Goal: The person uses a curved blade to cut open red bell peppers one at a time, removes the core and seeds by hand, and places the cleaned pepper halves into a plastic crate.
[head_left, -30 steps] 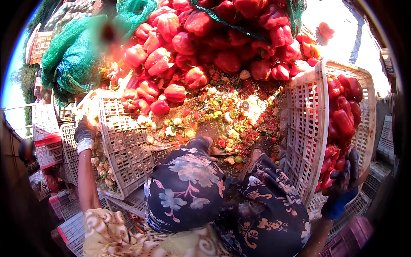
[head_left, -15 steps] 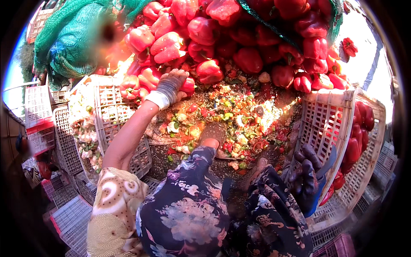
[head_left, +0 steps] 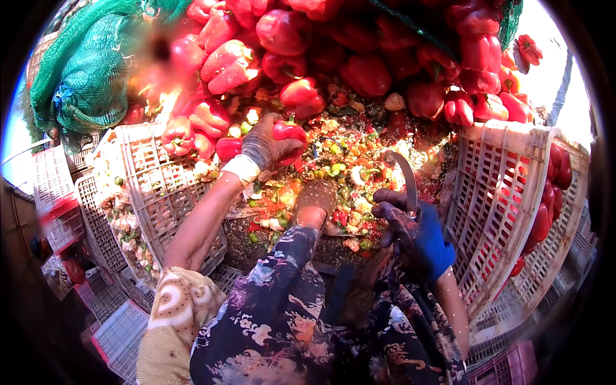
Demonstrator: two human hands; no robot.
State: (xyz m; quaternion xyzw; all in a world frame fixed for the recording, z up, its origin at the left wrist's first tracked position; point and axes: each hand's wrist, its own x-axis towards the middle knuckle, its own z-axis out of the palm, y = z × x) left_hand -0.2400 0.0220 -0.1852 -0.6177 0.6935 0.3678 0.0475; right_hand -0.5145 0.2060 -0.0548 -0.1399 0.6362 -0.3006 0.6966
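Observation:
A red bell pepper [head_left: 292, 132] with a green stem sits in my left hand [head_left: 262, 145], whose fingers and palm are wrapped in grey tape. It is just above the near edge of the pepper pile [head_left: 289, 32]. My right hand [head_left: 420, 234], in a blue glove with dark fingers, is closed on a small curved knife [head_left: 407, 177]. The blade points up and its hooked tip bends left. The knife and the pepper are apart, with scraps on the ground between them.
Cut cores, seeds and pepper scraps [head_left: 350, 173] cover the ground around my foot [head_left: 314, 202]. A crate of pale and green cores [head_left: 163, 179] stands at left. At right, a tilted crate [head_left: 497, 186] holds red peppers. Green netting [head_left: 93, 77] lies at far left.
My right hand has swung left from beside the right crate, bringing the knife over the scraps. My left hand has drawn slightly back and right from the pile, now with a pepper in it.

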